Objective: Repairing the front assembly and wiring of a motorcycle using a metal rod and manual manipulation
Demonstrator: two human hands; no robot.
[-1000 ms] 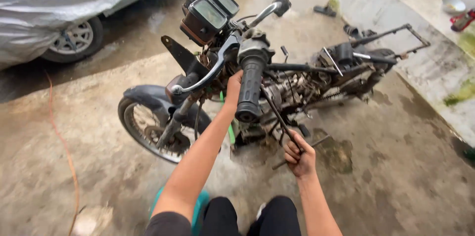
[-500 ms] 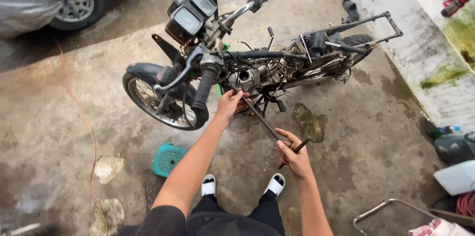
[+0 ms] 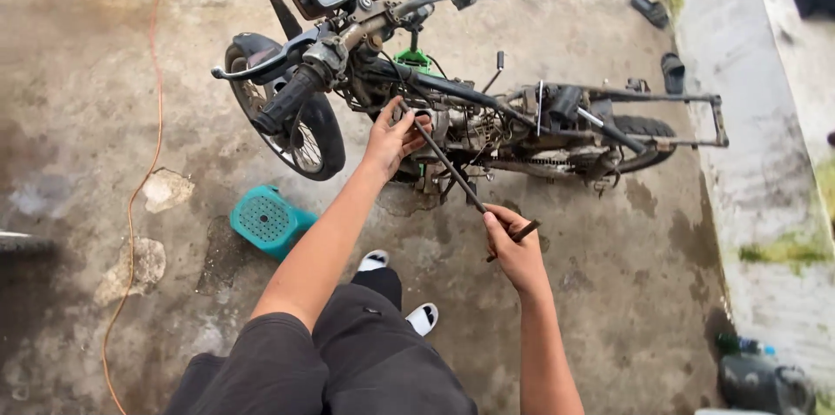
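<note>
- A stripped motorbike point(image 3: 487, 119) stood across the far half of the concrete floor point(image 3: 609, 293), front wheel point(image 3: 300, 132) to the left and bare rear frame point(image 3: 678, 110) reaching right.
- On the right the floor ended at a raised ledge point(image 3: 757, 163), and the rear frame stopped just short of it.
- Near the bike, on its right side, the floor lay open down to a dark bottle point(image 3: 757, 376) at the near right corner.
- On the left a green stool point(image 3: 268, 222) lay tipped on the floor just near of the front wheel, with two pale stones point(image 3: 148, 232) and an orange cord point(image 3: 139, 189) further left.
- Two dark sandals point(image 3: 661, 41) lay on the far right, beside the ledge.
- The person's legs and white shoes point(image 3: 400, 289) filled the near middle, between stool and open floor.
- The left hand point(image 3: 393, 138) was at the bike's engine point(image 3: 461, 132), below the handlebar point(image 3: 365, 28); its fingers were curled loosely round the far end of a long dark rod point(image 3: 448, 163), the grip partly spread, not a tight fist.
- The rod ran slantwise from the engine, near and right, to the right hand point(image 3: 513, 250).
- The right hand's grip was pressed together round the rod's near end, the thumb laid along it, and a short cross piece stuck out to the right of the fist.
- The right hand was clear of the bike, over bare floor; the left touched the engine parts.
</note>
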